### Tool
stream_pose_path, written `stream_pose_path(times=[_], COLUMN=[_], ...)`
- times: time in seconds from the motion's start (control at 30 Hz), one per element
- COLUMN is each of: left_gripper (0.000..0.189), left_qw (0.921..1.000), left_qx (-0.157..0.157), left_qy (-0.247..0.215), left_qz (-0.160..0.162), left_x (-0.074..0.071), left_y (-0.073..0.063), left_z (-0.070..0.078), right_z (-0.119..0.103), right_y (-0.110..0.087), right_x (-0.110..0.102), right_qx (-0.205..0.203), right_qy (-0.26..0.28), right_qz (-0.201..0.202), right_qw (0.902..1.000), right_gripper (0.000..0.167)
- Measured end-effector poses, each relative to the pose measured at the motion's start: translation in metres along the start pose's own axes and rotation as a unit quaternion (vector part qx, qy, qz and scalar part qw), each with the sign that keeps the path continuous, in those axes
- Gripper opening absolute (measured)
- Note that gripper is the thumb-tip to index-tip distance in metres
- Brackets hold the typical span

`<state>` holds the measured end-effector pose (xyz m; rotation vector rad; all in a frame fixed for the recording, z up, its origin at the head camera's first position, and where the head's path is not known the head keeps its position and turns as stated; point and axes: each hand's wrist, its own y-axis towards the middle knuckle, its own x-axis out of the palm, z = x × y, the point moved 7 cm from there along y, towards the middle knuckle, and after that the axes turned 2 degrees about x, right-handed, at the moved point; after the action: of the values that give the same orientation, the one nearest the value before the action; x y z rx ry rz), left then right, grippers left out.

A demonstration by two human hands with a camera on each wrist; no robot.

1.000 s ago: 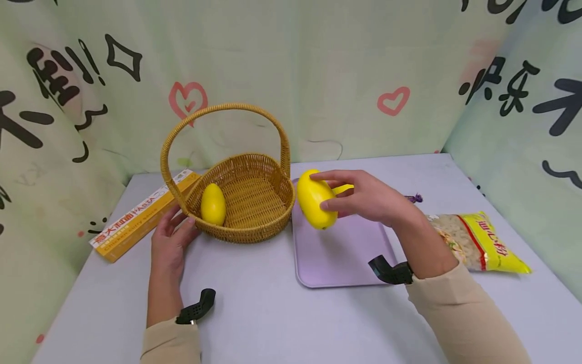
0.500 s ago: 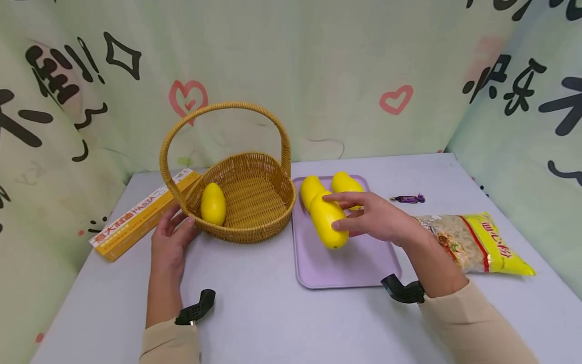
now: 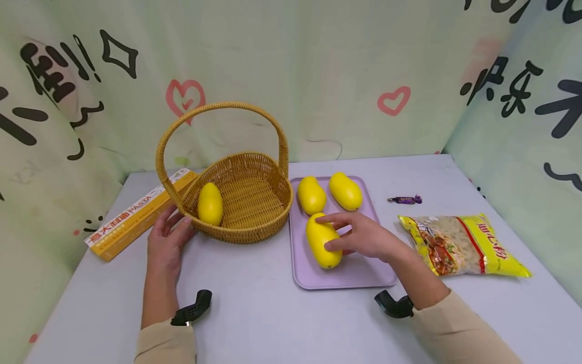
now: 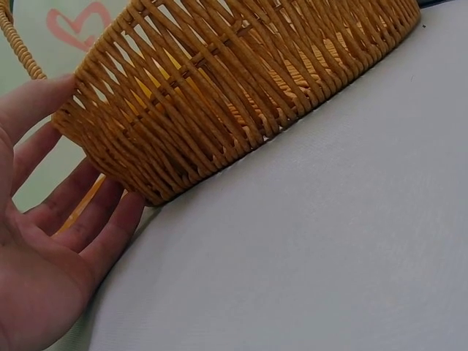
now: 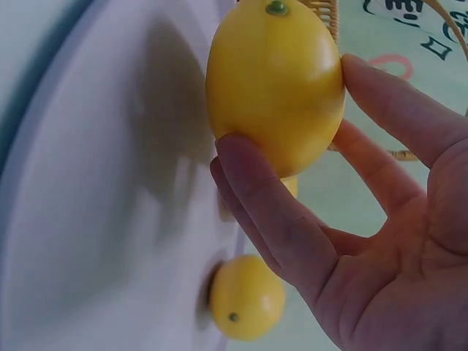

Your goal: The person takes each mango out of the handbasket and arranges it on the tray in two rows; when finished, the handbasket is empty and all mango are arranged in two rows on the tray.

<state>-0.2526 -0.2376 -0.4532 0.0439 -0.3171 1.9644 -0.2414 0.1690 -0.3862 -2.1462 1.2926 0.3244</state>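
Note:
My right hand (image 3: 356, 236) pinches a yellow mango (image 3: 321, 241) between thumb and fingertips, low over the lilac tray (image 3: 302, 275). In the right wrist view, the held mango (image 5: 276, 80) shows a green stem nub and casts a shadow on the tray. Two more mangoes, a left one (image 3: 311, 195) and a right one (image 3: 345, 191), lie at the tray's back. My left hand (image 3: 167, 242) rests against the left side of the wicker basket (image 3: 247, 235), which has one mango (image 3: 210, 204) inside. In the left wrist view, relaxed fingers (image 4: 110, 227) touch the woven wall.
A yellow pasta box (image 3: 141, 215) lies slanted behind the left hand, beside the basket. Right of the tray are a purple-wrapped candy (image 3: 404, 200) and a yellow bag of noodles (image 3: 464, 245). The basket's tall handle (image 3: 227, 106) arches up in front of the curtain.
My right hand has moved the mango down and toward the front of the tray, away from the two at the back. My left hand has stayed at the basket.

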Motion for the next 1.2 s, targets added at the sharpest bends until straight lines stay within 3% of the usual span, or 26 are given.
stream_pose_path(times=[0.57, 0.83, 1.2], left_gripper=[0.062, 0.062, 0.064], left_qw=[1.0000, 1.0000, 1.0000], left_qx=[0.006, 0.004, 0.007], left_qy=[-0.002, -0.004, -0.001], left_qz=[0.002, 0.003, -0.002], left_x=[0.002, 0.000, 0.001], left_y=[0.000, 0.000, 0.001], left_z=[0.000, 0.000, -0.002], right_z=[0.011, 0.006, 0.003], right_y=[0.007, 0.007, 0.002], right_x=[0.012, 0.012, 0.006], right_qx=[0.024, 0.003, -0.001], right_qy=[0.018, -0.010, -0.004], right_qz=[0.007, 0.007, -0.010], right_qw=[0.9995, 0.9999, 0.9999], right_gripper=[0.057, 0.059, 0.064])
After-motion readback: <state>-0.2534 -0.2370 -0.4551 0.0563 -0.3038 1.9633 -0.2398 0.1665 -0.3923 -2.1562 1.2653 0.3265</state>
